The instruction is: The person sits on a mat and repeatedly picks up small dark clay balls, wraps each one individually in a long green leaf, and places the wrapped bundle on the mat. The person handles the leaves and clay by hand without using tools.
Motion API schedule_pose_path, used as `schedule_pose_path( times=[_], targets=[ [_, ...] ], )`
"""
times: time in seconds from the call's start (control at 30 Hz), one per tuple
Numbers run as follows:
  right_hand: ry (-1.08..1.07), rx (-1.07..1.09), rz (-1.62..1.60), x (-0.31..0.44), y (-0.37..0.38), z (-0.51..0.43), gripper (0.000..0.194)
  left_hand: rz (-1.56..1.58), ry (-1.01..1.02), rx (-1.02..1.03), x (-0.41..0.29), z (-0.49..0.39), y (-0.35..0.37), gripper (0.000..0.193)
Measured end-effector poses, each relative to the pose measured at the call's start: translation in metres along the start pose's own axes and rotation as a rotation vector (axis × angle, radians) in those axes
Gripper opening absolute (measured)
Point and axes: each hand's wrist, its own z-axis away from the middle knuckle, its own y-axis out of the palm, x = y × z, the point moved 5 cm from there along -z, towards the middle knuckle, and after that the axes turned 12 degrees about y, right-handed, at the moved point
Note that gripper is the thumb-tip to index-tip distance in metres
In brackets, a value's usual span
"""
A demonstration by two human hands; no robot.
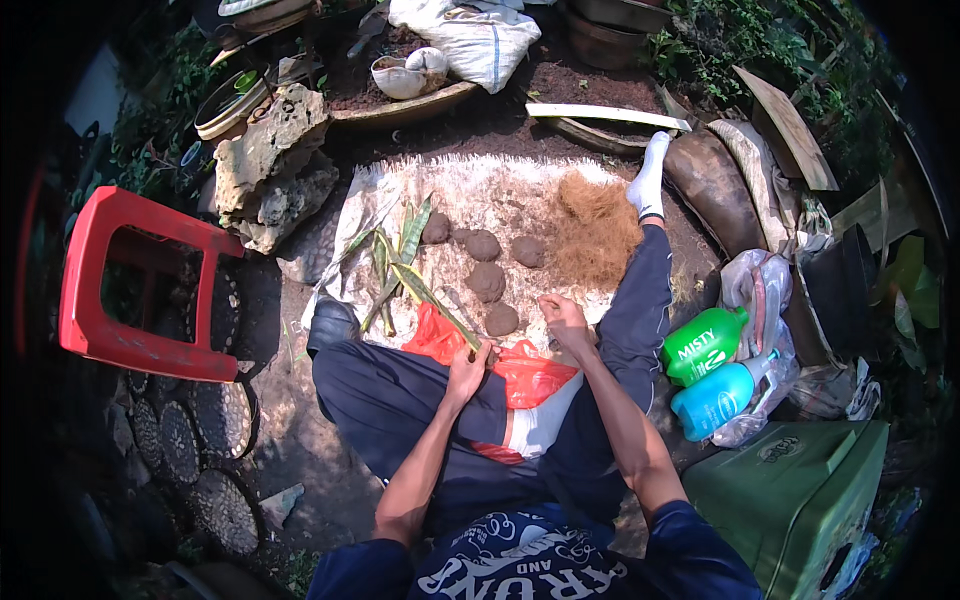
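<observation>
My left hand (469,369) is closed around the base of a long snake plant leaf (429,292), which points away to the upper left. Over the white sack mat, my right hand (564,319) is raised with its fingers curled; whether it pinches something small cannot be told. Red plastic bags (529,373) lie across my lap beneath the hands. More snake plant leaves (409,240) rest on the mat (465,180) at the left. Several balls of dark soil (485,282) sit in the middle, beside a heap of brown coconut fibre (592,232).
A red plastic stool (150,352) and a rough rock (270,165) stand at the left. Green (701,349) and blue (716,405) bottles lie at the right, near a green plastic bin (787,487). Planters and a white sack (480,41) line the far side.
</observation>
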Motion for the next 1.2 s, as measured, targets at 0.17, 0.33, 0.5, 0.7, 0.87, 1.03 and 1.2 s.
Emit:
schedule_pose_path(
  times=[0.17,0.33,0.5,0.7,0.87,1.03,1.2],
  targets=[
    [-0.282,-0.051,0.014,-0.001,0.023,0.011,0.033,-0.034,-0.059,-0.011,-0.001,0.001,0.001,0.024],
    [-0.31,-0.058,0.017,-0.01,0.041,0.009,0.033,-0.099,-0.034,0.034,0.001,-0.002,-0.001,0.026],
    [-0.222,-0.01,-0.138,-0.015,0.044,0.01,0.02,-0.112,-0.083,-0.002,0.007,-0.002,-0.002,0.026],
    [-0.172,-0.079,0.071,-0.021,0.037,0.02,0.013,-0.123,-0.107,-0.007,0.007,-0.002,-0.002,0.027],
    [-0.13,0.174,-0.392,-0.018,0.041,0.005,0.022,-0.173,-0.086,0.015,0.006,-0.001,-0.003,0.027],
    [-0.008,-0.265,-0.171,0.004,-0.024,0.023,0.025,-0.165,-0.084,0.019,0.005,0.0,-0.002,0.027],
    [-0.285,-0.489,-0.265,0.064,-0.112,0.046,0.03,-0.132,-0.101,-0.008,0.006,-0.001,-0.001,0.025]
  ],
)
